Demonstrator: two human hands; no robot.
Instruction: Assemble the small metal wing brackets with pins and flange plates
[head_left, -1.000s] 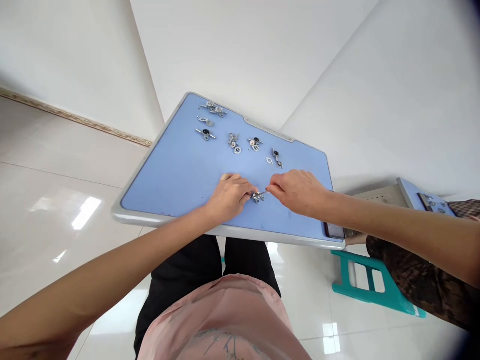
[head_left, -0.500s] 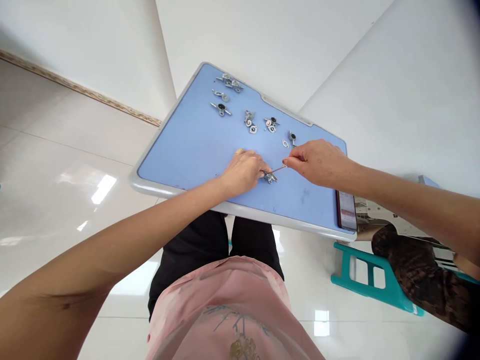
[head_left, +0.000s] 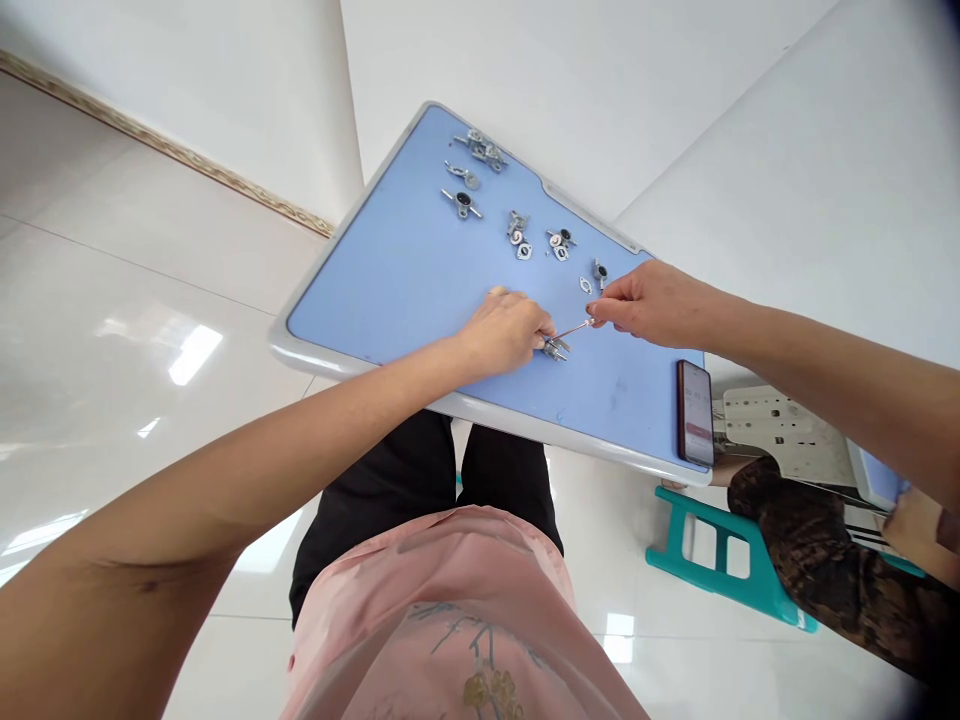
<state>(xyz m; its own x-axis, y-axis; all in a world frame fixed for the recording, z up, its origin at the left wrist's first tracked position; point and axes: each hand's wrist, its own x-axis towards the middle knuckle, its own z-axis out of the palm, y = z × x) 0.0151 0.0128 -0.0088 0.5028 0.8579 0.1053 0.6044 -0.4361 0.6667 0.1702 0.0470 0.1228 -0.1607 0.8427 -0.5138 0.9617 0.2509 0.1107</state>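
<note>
My left hand (head_left: 511, 332) rests on the blue tabletop (head_left: 390, 270), its fingers closed on a small silver metal fitting (head_left: 556, 349). Pinched in my right hand (head_left: 651, 302) is a thin screwdriver (head_left: 576, 328), held at a low slant. Its shaft runs leftward to the fitting, where the tip is hidden by my left fingertips. Just beyond my right fingers lie a flat oval metal plate (head_left: 586, 286) and a fitting with a black round opening (head_left: 600, 272).
Several metal parts (head_left: 480, 150) lie along the far left, with more small parts (head_left: 519, 236) near the middle. A phone (head_left: 695, 412) sits at the right edge. A person's patterned trouser leg (head_left: 795, 530) and a green stool (head_left: 720, 550) are at the lower right.
The view has shifted slightly, so the table appears moved. Both hands stay at the same fitting, with the screwdriver still against it and more of its shaft end showing by my right fingers.
</note>
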